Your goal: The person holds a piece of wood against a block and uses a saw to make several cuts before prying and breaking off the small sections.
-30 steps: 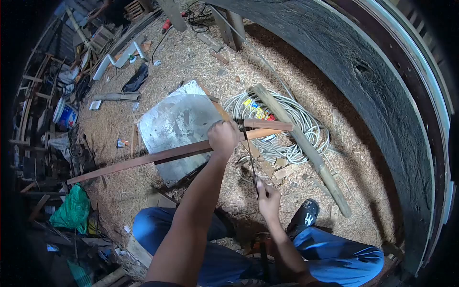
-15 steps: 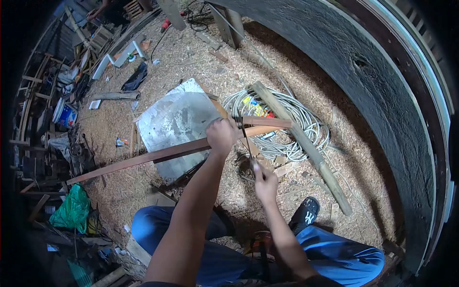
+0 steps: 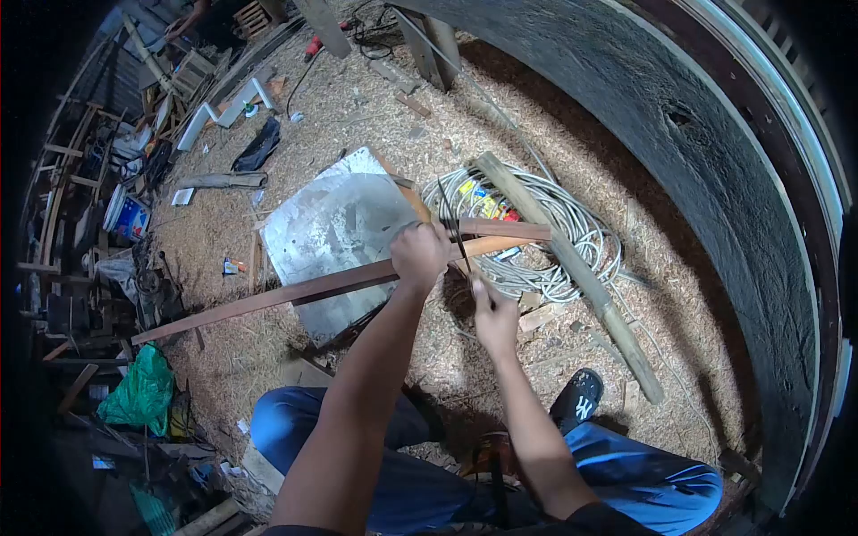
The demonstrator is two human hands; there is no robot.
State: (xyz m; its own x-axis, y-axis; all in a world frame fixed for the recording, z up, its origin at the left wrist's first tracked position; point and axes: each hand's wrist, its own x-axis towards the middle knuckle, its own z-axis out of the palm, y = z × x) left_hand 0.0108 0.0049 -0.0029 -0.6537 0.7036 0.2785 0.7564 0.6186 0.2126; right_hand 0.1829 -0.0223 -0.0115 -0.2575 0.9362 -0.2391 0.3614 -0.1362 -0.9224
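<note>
My left hand (image 3: 420, 255) is closed around a long reddish-brown wooden strip (image 3: 268, 304), which slants from the lower left to the coil at right. Just right of that hand, a handsaw (image 3: 458, 239), seen nearly edge-on as a thin dark blade, crosses the wood. My right hand (image 3: 497, 322) grips its handle, nearer my body than the strip. Beyond the blade, the wood's right end (image 3: 509, 230) lies over a round pole (image 3: 572, 268). Whether the blade has cut into the wood is hidden by the angle.
Under the wood lie a grey metal sheet (image 3: 331, 214) and a coil of grey cable (image 3: 585, 237) on shavings-covered ground. A large dark curved slab (image 3: 679, 116) borders the right. At left are a green plastic bag (image 3: 143, 389) and scrap. Another person's arm (image 3: 185, 22) shows at the top left.
My right hand and the handsaw have moved forward, away from my body, so more blade shows beyond the wood. The left hand keeps its hold; the view has shifted slightly.
</note>
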